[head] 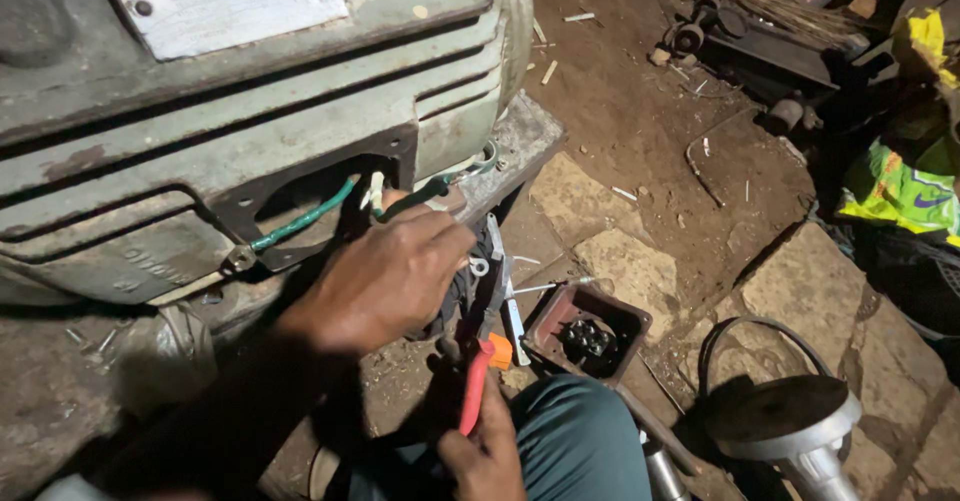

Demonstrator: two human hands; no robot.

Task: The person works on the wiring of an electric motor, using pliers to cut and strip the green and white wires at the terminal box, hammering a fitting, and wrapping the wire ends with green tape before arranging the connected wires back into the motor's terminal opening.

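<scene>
A large grey-green electric motor [250, 91] fills the upper left. Its side has a rectangular terminal opening [300, 196] with green wires [300, 223] coming out. My left hand [385, 276] reaches up to that opening and pinches a green wire end between its fingertips. My right hand [485, 451], low in the middle, grips the red handles of a pair of pliers [478, 381], whose jaws point up towards the wires just below my left hand. The jaws are partly hidden behind my left hand.
A brown terminal box cover [590, 333] with bolts inside lies on the stone floor right of the pliers. A metal lamp-like funnel [790, 426] with a black cable sits at lower right. Scrap parts and a yellow-green bag [900, 186] crowd the upper right.
</scene>
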